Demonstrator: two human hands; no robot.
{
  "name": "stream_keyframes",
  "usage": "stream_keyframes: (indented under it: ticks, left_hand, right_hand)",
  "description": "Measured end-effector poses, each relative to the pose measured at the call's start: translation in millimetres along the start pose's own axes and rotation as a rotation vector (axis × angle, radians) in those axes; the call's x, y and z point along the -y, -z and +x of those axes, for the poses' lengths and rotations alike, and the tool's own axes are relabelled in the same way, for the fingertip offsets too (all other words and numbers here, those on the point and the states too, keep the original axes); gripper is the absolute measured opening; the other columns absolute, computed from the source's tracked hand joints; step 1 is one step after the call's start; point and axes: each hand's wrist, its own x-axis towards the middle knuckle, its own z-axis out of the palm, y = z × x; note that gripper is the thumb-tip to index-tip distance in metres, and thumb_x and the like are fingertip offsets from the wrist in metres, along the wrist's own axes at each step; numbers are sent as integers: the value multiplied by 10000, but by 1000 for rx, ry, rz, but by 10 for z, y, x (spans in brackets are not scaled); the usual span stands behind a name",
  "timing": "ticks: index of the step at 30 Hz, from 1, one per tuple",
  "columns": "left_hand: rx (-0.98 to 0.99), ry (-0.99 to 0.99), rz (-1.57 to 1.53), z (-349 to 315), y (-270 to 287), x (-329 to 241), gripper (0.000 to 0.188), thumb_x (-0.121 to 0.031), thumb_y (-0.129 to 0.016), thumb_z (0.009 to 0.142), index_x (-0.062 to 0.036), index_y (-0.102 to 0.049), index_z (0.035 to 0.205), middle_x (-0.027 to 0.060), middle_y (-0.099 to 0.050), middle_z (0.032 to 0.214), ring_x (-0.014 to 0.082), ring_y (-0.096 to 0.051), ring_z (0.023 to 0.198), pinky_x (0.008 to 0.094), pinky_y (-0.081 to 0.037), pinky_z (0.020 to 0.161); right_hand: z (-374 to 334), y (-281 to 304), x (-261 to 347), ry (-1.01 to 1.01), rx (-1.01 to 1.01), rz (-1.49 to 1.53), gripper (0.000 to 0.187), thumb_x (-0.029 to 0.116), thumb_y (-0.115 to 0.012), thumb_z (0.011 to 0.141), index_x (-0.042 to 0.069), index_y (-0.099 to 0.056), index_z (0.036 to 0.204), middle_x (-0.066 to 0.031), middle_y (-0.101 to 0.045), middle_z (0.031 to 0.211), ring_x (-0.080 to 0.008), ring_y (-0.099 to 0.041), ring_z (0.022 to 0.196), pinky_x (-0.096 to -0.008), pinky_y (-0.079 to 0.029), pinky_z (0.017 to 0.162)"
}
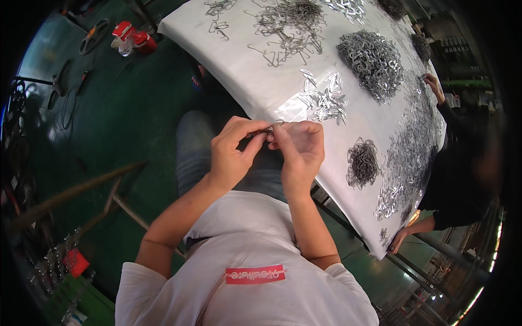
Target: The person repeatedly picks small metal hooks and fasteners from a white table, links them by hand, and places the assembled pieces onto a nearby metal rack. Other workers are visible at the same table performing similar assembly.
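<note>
My left hand (232, 148) and my right hand (300, 151) meet in front of my lap, at the near left edge of a white-covered table (350, 130). Fingertips of both hands pinch a small bent metal wire piece (279, 123); its exact shape is mostly hidden by the fingers. Just beyond them, shiny narrow metal strips (326, 100) lie loosely on the cover. Farther off, a heap of thin bent wire hooks (293, 24) spreads out. To the right of the strips rises a large mound of grey bent metal pieces (371, 62).
A smaller dark metal pile (362, 163) and many scattered metal bits (410, 127) cover the table's right part. Across it, a person in dark clothing has one hand (433, 87) over the bits, another (399, 239) at the edge. Red containers (133, 39) stand at the upper left.
</note>
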Motion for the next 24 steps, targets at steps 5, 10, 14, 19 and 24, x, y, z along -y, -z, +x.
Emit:
stream_keyframes:
  ticks: [5,10,14,19,24]
  left_hand:
    - [-21,31,-74,-24,-73,56,232,76,-680,776,-27,-661,983,66,-676,854,145,-626,743,253,-497,659]
    - [-22,81,-119,-32,-104,63,241,63,-675,802,-17,-624,1024,60,-676,873,124,-643,771,236,-502,694]
    - [-8,35,-84,-49,-120,80,248,81,-672,797,-9,-616,1022,69,-664,892,136,-643,772,246,-517,705]
    - [7,-78,-71,-82,-161,138,267,111,-666,783,-9,-614,1015,87,-645,924,159,-644,777,261,-531,703]
    - [1,-170,-39,33,-146,249,299,95,-664,769,-22,-615,1040,99,-644,955,201,-635,837,299,-523,706]
  right_hand:
    - [-11,34,-40,17,-54,-4,213,-38,-654,862,18,-460,930,-125,-633,881,-132,-626,752,-243,-538,634]
    - [11,69,-22,-25,-85,25,216,-40,-656,859,16,-460,929,-127,-632,883,-134,-631,747,-247,-543,640]
    - [-2,72,-43,9,-85,0,211,-59,-639,860,13,-455,934,-131,-633,890,-142,-638,751,-255,-548,657]
    - [-46,93,-117,122,-80,-63,214,-73,-634,855,11,-454,936,-137,-633,863,-160,-645,746,-281,-559,676]
    - [-58,158,-198,324,-29,-110,240,-112,-638,831,8,-451,923,-162,-641,920,-176,-654,808,-296,-561,723]
